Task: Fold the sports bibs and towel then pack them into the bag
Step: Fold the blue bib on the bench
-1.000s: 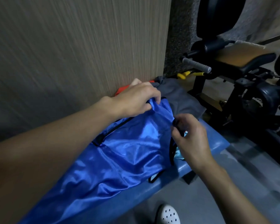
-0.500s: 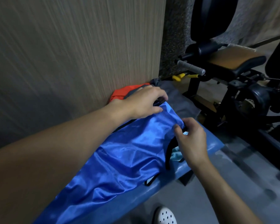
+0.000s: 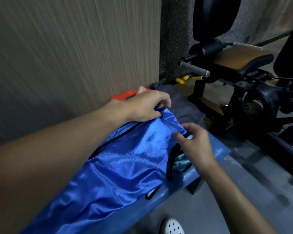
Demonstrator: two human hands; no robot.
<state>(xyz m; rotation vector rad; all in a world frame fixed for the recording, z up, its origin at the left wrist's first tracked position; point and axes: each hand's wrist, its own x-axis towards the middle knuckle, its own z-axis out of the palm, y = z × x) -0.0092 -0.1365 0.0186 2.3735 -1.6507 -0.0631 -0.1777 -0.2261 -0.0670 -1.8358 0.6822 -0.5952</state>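
The blue bib (image 3: 125, 159), shiny satin with black trim, lies flat along the blue counter (image 3: 218, 147), running from lower left to frame center. My left hand (image 3: 145, 105) grips its far trimmed corner with curled fingers. My right hand (image 3: 194, 144) pinches the adjacent top edge. A light blue cloth (image 3: 180, 162) shows beneath the bib's right edge. Beyond my left hand lie an orange cloth (image 3: 125, 96) and a grey cloth (image 3: 184, 110); whether the grey one is the bag, I cannot tell. A gym machine (image 3: 243, 65) stands at upper right.
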